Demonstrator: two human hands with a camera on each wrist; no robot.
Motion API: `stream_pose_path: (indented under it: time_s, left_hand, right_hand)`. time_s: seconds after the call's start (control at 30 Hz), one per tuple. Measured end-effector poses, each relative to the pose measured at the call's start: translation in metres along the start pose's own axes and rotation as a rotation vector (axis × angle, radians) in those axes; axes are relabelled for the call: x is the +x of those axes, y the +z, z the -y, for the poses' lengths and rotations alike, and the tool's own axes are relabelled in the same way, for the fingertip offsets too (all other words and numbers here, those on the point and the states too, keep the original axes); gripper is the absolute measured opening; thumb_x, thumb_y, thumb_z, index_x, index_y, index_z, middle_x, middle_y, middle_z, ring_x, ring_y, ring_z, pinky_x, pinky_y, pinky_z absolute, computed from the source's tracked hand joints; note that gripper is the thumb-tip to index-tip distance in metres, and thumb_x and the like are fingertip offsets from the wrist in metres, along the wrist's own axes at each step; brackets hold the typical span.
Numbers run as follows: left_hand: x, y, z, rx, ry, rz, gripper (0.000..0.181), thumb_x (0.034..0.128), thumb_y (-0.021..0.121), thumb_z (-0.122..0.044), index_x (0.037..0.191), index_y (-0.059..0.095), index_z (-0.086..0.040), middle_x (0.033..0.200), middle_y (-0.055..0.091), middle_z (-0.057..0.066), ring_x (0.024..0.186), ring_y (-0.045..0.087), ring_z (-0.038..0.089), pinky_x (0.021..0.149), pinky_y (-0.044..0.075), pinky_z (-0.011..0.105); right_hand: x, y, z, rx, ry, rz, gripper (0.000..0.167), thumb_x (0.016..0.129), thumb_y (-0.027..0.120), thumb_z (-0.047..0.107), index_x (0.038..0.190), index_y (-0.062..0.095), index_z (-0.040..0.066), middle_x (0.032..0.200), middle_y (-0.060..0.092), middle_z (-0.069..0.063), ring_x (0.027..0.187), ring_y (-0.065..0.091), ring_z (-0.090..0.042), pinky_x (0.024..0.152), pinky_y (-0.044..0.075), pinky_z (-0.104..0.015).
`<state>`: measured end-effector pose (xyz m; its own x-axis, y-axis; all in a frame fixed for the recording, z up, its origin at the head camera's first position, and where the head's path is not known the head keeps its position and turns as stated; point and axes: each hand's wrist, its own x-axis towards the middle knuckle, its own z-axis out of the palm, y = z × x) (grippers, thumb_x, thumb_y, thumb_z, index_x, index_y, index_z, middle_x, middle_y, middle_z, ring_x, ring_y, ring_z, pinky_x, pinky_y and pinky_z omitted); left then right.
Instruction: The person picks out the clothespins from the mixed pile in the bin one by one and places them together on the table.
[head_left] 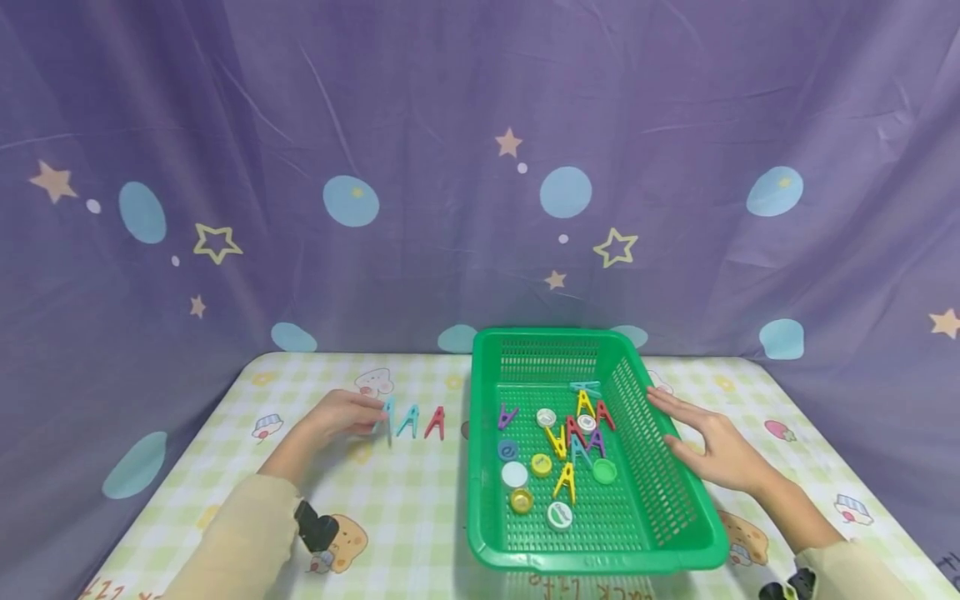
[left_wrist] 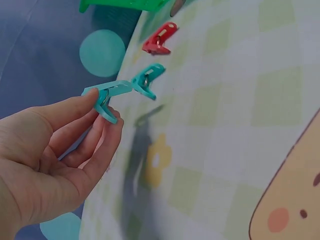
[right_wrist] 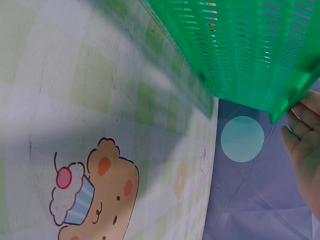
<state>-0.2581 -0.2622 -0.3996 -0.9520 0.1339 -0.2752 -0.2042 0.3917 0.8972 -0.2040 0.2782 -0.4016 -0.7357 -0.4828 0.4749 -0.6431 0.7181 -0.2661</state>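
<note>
On checked tblcloth [head_left: 420, 508]: green basket [head_left: 600, 560]. R hand [head_left: 716, 447], fingers mostly straight, touches its R rim. L hand [head_left: 339, 416], L of basket, pinches teal clip [left_wrist: 116, 89]; nearby on cloth, 2nd teal clip [left_wrist: 154, 73] & red clip [left_wrist: 158, 43]. In basket: assorted clips [head_left: 569, 477], round caps [head_left: 541, 465].

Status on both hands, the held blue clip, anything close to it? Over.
Left hand pinching held blue clip. Right hand at right rim of green basket. Second blue clip close by, red clip just past it.
</note>
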Motion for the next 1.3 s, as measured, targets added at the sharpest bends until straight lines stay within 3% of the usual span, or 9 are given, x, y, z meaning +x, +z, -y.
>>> stream_pose_path:
  time_s: [0.07, 0.13, 0.37, 0.57, 0.8, 1.13, 1.3]
  left_hand:
    - [0.002, -0.001, 0.002, -0.003, -0.007, -0.006, 0.046, 0.0868, 0.067, -0.005, 0.124, 0.052, 0.017, 0.108, 0.071, 0.020, 0.084, 0.069, 0.010, 0.083, 0.060, 0.030]
    - [0.003, -0.002, 0.003, 0.000, -0.015, -0.007, 0.046, 0.0866, 0.067, -0.004, 0.124, 0.052, 0.018, 0.104, 0.073, 0.017, 0.082, 0.068, 0.008, 0.083, 0.060, 0.030]
    - [0.011, 0.002, 0.007, 0.056, -0.043, -0.087, 0.042, 0.0832, 0.071, -0.003, 0.118, 0.058, 0.015, 0.108, 0.070, 0.023, 0.079, 0.068, 0.010, 0.081, 0.060, 0.032]
    - [0.017, 0.004, 0.008, 0.150, -0.054, -0.154, 0.040, 0.0810, 0.074, -0.008, 0.115, 0.063, 0.011, 0.109, 0.068, 0.025, 0.071, 0.067, 0.008, 0.074, 0.061, 0.027]
    - [0.024, 0.003, 0.017, 0.240, -0.005, -0.182, 0.037, 0.0806, 0.074, -0.010, 0.111, 0.065, 0.010, 0.102, 0.071, 0.024, 0.066, 0.067, 0.008, 0.069, 0.060, 0.026]
    - [0.024, 0.011, 0.020, 0.304, 0.038, -0.282, 0.029, 0.0797, 0.076, -0.012, 0.103, 0.070, 0.005, 0.104, 0.071, 0.022, 0.063, 0.067, 0.008, 0.065, 0.060, 0.025]
    - [0.023, 0.014, 0.020, 0.368, 0.055, -0.330, 0.026, 0.0788, 0.077, -0.014, 0.099, 0.072, 0.001, 0.094, 0.074, 0.018, 0.060, 0.065, 0.008, 0.064, 0.056, 0.023]
  right_hand:
    - [0.000, 0.000, 0.000, 0.006, -0.001, -0.001, 0.056, 0.086, 0.066, 0.011, 0.139, 0.050, 0.009, 0.143, 0.053, -0.013, 0.138, 0.022, 0.013, 0.105, 0.016, 0.001]
    - [0.000, 0.000, 0.000, 0.009, -0.002, -0.002, 0.056, 0.086, 0.065, 0.011, 0.140, 0.050, 0.009, 0.143, 0.052, -0.014, 0.139, 0.024, 0.011, 0.105, 0.016, 0.001]
    - [0.000, -0.001, 0.001, -0.013, -0.005, -0.021, 0.056, 0.085, 0.066, 0.011, 0.139, 0.051, 0.011, 0.142, 0.054, -0.011, 0.138, 0.029, 0.010, 0.105, 0.029, -0.006]
    - [0.001, -0.001, 0.002, 0.022, -0.016, -0.029, 0.056, 0.085, 0.065, 0.010, 0.139, 0.051, 0.009, 0.143, 0.053, -0.013, 0.139, 0.034, 0.003, 0.105, 0.018, 0.002]
    - [0.001, -0.001, 0.002, 0.029, -0.015, -0.028, 0.055, 0.085, 0.065, 0.009, 0.139, 0.051, 0.008, 0.142, 0.053, -0.013, 0.140, 0.034, 0.002, 0.105, 0.017, 0.002]
    - [0.000, -0.001, 0.004, 0.030, -0.024, -0.034, 0.056, 0.085, 0.065, 0.009, 0.138, 0.051, 0.009, 0.142, 0.053, -0.012, 0.139, 0.034, 0.003, 0.105, 0.018, 0.001]
    - [0.000, -0.001, 0.001, 0.014, -0.018, -0.023, 0.055, 0.085, 0.064, 0.010, 0.139, 0.051, 0.009, 0.143, 0.053, -0.012, 0.140, 0.032, 0.003, 0.105, 0.021, -0.001]
